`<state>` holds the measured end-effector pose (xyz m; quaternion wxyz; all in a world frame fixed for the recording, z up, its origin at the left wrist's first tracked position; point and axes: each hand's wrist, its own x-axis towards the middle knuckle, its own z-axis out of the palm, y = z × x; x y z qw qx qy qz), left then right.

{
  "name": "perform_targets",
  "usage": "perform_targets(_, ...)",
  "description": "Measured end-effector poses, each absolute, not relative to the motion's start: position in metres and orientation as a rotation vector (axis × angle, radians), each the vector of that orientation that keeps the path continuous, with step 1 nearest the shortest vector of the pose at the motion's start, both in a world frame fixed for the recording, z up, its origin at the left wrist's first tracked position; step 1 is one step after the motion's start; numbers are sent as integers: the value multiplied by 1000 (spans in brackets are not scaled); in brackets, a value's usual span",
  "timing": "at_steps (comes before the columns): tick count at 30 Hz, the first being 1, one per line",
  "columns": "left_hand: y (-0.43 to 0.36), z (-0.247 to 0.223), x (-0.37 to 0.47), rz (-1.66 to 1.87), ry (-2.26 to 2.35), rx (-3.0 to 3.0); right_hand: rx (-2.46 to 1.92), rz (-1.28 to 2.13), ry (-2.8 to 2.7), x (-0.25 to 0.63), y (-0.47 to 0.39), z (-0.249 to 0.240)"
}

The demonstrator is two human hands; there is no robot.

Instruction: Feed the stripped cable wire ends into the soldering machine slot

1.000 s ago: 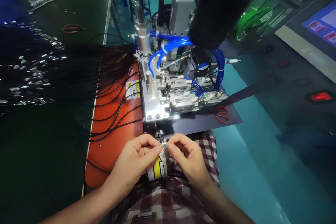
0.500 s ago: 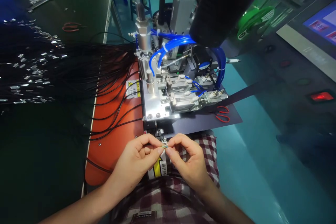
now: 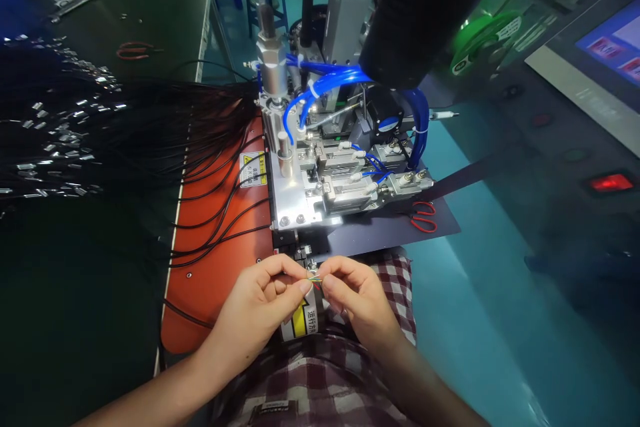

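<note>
Between my two hands, a few thin coloured wires stretch from fingertip to fingertip, green, yellow and red among them. My left hand pinches them between thumb and index finger, its other fingers curled in. From the other side, thumb and index finger of my right hand close on the wire ends. Both hands hover over a white and yellow label at the front of the machine. What lies inside each pinch is covered by the fingertips.
Black cables cross the orange panel on the left, bundled towards metal-tipped ends. Red-handled scissors lie on the dark plate right of the machine; another red-handled tool lies on the left table. Blue air tubes arch above.
My right fingertips have shifted slightly to the right, away from the left ones. More of the coloured wires shows between the hands, a red one included.
</note>
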<state>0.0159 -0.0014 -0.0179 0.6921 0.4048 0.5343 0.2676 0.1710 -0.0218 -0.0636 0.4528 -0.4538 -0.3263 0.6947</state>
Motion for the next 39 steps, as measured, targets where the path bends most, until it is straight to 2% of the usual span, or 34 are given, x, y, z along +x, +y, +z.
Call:
perform_targets(15, 1, -16, 16, 595, 1171, 815, -1089, 1751, -798, 169, -18, -66)
perform_targets(21, 2, -19, 15, 584, 1171, 758, -1147, 1591, -971, 167, -12, -62)
perform_targets(31, 8, -22, 18, 554, 1206, 705, -1146, 1525, -1015, 172, -8, -64)
perform_targets(39, 8, -24, 16, 539, 1201, 708, -1205, 1195, -1216, 167, -11, -62)
